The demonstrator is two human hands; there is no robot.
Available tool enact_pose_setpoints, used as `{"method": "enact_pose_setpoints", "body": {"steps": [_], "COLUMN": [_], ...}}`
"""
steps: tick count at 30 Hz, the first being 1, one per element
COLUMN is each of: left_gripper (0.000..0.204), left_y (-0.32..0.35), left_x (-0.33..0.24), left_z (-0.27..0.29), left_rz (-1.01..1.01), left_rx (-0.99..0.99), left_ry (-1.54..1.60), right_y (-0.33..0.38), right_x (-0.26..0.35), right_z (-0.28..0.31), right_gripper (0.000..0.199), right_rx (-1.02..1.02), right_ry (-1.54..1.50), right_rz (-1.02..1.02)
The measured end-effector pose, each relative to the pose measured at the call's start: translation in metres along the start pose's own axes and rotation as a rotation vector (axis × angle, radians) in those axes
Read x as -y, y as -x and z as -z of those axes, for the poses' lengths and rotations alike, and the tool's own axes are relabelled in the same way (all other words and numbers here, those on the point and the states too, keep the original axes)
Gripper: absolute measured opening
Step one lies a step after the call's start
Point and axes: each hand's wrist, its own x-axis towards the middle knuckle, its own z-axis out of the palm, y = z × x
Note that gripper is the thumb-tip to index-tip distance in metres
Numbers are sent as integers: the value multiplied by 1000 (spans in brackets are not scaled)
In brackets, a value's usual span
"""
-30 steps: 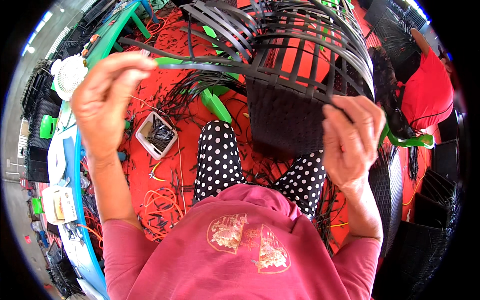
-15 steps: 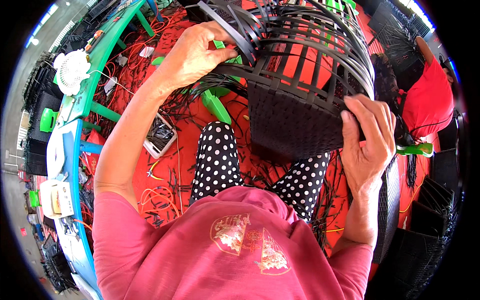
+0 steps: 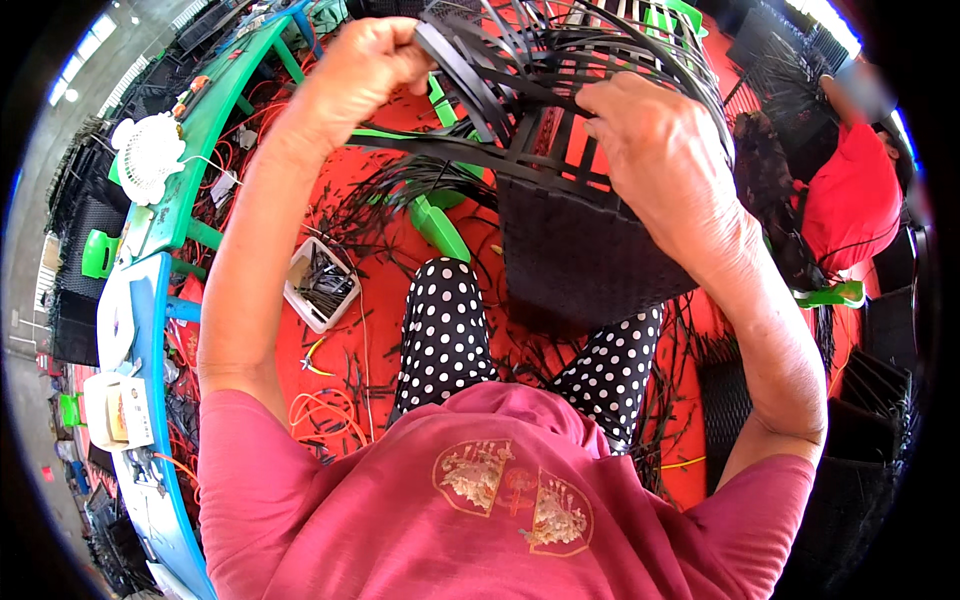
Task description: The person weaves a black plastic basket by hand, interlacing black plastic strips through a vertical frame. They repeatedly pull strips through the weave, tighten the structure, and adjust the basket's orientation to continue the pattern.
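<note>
In front of my knees stands a half-woven black basket [image 3: 580, 245] with a densely woven lower wall and an open lattice of flat strips above it. My left hand [image 3: 365, 80] is closed around a flat black strip [image 3: 462, 80] that slants down toward the weave. Over the top edge of the woven wall, my right hand [image 3: 660, 150] pinches another black strip [image 3: 550, 97] at its fingertips. The right hand hides part of the lattice behind it. Long loose strips [image 3: 410, 178] trail off the basket's left side.
Black scraps litter the red floor [image 3: 310, 375]. A white bin [image 3: 322, 285] of cut strips and pliers [image 3: 318, 357] lie at left. Beyond are a green bench [image 3: 182, 195], a blue table [image 3: 150, 290] and a white fan [image 3: 148, 158]. A person in red [image 3: 852, 205] sits at right.
My right hand has left the basket's right corner and moved up and left onto a strip. My left hand has shifted slightly up and left, with the strip in it.
</note>
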Motion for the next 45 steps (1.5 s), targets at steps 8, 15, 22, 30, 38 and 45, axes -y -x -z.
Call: {"method": "enact_pose_setpoints", "body": {"steps": [8,15,22,30,38,45], "left_gripper": [23,23,12,24,20,19], "left_y": [19,39,26,-18,-2,32], "left_x": [11,-3,-77,-75,-88,-102], "left_z": [3,9,-31,-65,-66,-82], "left_rz": [28,-119,-918,-1320,-331,17], "left_rx": [44,-301,-622,-395,375,432], "left_ry": [301,-380,-916,-592,39,-14], "right_y": [1,3,-1,19,62,95], "right_x": [8,0,-43,-30,-76,-79], "right_z": [-3,19,50,90,116,120], "right_gripper": [15,17,26,17,23,23], "right_rx": [18,98,113,40,155,332], "right_ry": [-360,-667,-1254,-1085,-848,-818], "right_rz": [-199,-396,-522,-551,-306,-390]}}
